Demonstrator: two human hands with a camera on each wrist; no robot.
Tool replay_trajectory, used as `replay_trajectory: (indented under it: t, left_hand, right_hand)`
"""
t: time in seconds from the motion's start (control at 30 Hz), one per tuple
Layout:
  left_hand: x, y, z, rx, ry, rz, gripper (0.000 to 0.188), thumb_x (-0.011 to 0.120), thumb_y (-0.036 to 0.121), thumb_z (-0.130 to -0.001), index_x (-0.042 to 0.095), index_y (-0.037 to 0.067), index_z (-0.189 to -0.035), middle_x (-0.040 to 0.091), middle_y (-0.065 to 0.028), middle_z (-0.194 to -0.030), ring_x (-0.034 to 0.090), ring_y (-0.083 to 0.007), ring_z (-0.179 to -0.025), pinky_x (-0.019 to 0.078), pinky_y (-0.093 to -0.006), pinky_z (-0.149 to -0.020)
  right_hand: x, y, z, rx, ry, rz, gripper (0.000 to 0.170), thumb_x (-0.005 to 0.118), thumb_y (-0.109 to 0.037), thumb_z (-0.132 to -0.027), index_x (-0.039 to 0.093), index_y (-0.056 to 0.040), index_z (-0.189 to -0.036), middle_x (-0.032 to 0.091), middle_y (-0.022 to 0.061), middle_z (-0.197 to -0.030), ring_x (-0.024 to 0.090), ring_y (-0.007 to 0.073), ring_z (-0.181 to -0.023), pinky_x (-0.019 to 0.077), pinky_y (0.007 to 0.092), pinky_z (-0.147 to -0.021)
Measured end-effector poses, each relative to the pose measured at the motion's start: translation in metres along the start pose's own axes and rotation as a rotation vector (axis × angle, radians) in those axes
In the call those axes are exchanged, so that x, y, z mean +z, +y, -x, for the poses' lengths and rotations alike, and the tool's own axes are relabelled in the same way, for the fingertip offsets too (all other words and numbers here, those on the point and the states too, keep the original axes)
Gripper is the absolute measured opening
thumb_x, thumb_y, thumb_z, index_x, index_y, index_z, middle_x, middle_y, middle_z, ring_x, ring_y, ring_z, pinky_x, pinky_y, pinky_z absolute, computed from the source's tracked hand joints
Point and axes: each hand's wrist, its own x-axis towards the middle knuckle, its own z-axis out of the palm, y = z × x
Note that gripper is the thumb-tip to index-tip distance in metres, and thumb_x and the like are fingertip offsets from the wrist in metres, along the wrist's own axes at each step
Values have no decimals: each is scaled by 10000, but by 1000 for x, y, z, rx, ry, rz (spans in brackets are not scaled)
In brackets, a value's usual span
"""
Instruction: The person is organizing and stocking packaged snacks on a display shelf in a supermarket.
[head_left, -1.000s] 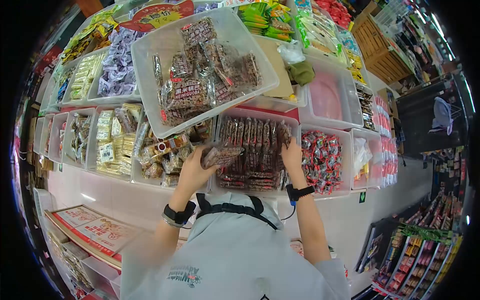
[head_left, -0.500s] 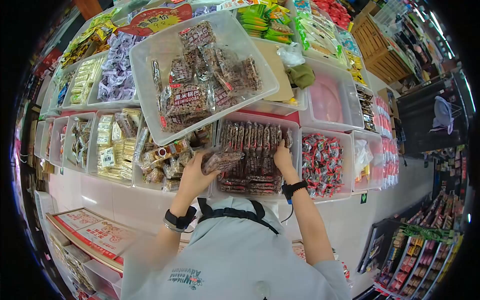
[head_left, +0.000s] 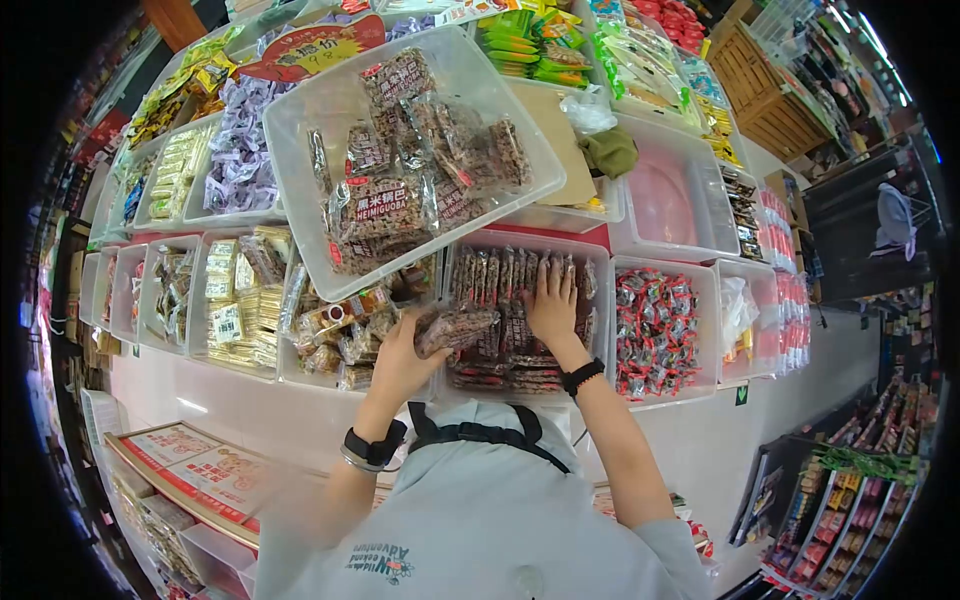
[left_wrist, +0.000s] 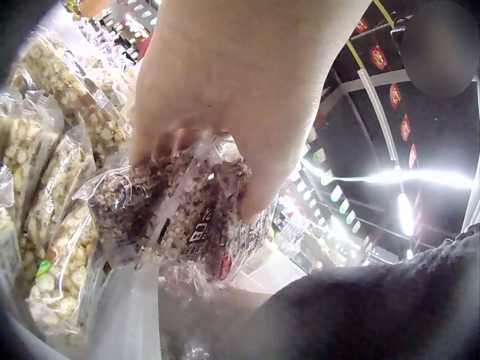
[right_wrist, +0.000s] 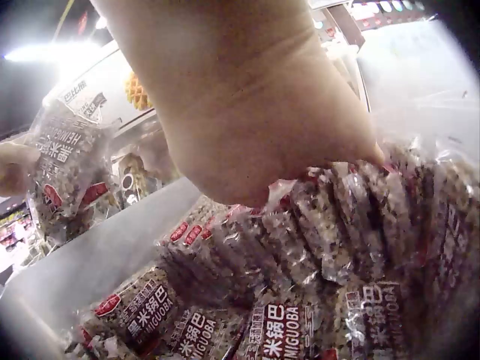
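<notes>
My left hand (head_left: 400,360) grips clear packs of black rice crackers (head_left: 458,330), thumb on one side and fingers on the other, over the left edge of a plastic bin (head_left: 604,300). That bin holds upright rows of the same packs (right_wrist: 322,217), with others lying flat nearer my body. Fingers extended, my right hand (head_left: 553,310) rests on top of the back row. In the right wrist view its fingertips are hidden behind the palm and packs. The left wrist view shows the held packs (left_wrist: 199,202) beneath my palm.
A large tilted tub (head_left: 290,150) of more rice cracker packs sits behind and left, overlapping neighbouring bins. Left of my bin are mixed wrapped snacks (head_left: 350,330); at right, red-and-black wrapped sweets (head_left: 655,330). A low stand with a red-and-white poster (head_left: 215,465) is at lower left.
My right hand has moved left from the bin's right side onto the back row, and its fingers have straightened. The left hand keeps the packs in nearly the same place.
</notes>
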Motion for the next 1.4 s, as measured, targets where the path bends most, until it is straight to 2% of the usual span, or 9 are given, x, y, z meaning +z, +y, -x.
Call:
replay_trajectory:
  t: [0.1, 0.33, 0.47, 0.53, 0.63, 0.73, 0.83, 1.13, 1.4]
  left_hand:
    - [1, 1, 1, -4, 9, -29, 590, 710, 132, -638, 453, 36, -1160, 541, -209, -1085, 532, -362, -996, 431, -387, -849]
    - [4, -3, -2, 9, -9, -61, 622, 715, 135, -635, 417, 14, -1168, 509, -203, -1089, 494, -366, -1023, 407, -396, -868]
    - [5, -1, 0, -11, -12, -66, 636, 722, 150, -636, 405, -3, -1165, 482, -212, -1122, 483, -369, -1037, 399, -398, -877]
    - [6, -3, -1, 26, 27, -39, 617, 717, 138, -633, 400, 7, -1146, 497, -199, -1091, 482, -380, -1031, 409, -402, -859]
    - [9, -11, -2, -13, 39, -18, 630, 720, 151, -639, 392, 3, -1157, 491, -217, -1101, 484, -383, -1026, 410, -404, -858]
    - [11, -18, -7, -57, 0, 32, 658, 723, 169, -647, 371, 0, -1177, 478, -243, -1119, 484, -383, -1035, 409, -409, -859]
    - [9, -19, -10, -102, -33, 56, 695, 727, 187, -651, 345, -8, -1198, 470, -261, -1132, 480, -383, -1048, 401, -413, -875]
    - [-2, -23, -10, -3, -110, 78, 797, 747, 132, -629, 267, -8, -1249, 404, -238, -1226, 408, -346, -1161, 334, -382, -964]
    - [8, -41, -12, -67, -21, 203, 694, 687, 89, -686, 272, -26, -1230, 436, -259, -1173, 449, -333, -1109, 351, -366, -938]
  right_hand:
    - [13, -6, -2, 59, -131, -76, 694, 368, -452, -882, 176, 2, -1370, 125, 203, -1432, 108, 427, -1304, 71, 538, -1041]
    - [0, -5, -12, 123, -361, -123, 728, 281, -498, -889, 52, -26, -1394, 11, 173, -1454, 8, 420, -1317, -1, 550, -1035]
    - [-12, -1, -15, 110, -436, -126, 737, 379, -440, -876, 26, -65, -1402, -6, 170, -1455, 2, 422, -1318, 48, 568, -1030]
    - [-32, -10, -6, 114, -320, -162, 669, 504, -324, -834, 212, -41, -1365, 132, 190, -1428, 116, 426, -1298, 131, 571, -1014]
    - [-53, -20, 3, -246, -1, -546, 357, 596, -139, -741, 506, -2, -1059, 474, 191, -1107, 477, 369, -1019, 386, 443, -876]
    - [-76, -45, 18, -468, -128, -833, 379, 606, -159, -743, 493, -15, -1075, 492, 185, -1057, 511, 360, -953, 427, 399, -814]
    - [-90, -66, 29, -386, -211, -860, 392, 636, -163, -737, 496, -1, -1066, 490, 168, -1072, 499, 344, -991, 414, 381, -840]
    - [-82, -79, 28, -260, -96, -767, 417, 651, -152, -707, 463, -25, -1057, 480, 150, -967, 516, 363, -885, 424, 432, -748]
    - [-69, -94, 37, -496, -7, -714, 594, 689, -186, -642, 390, 12, -1116, 363, 231, -1164, 438, 404, -1043, 417, 432, -853]
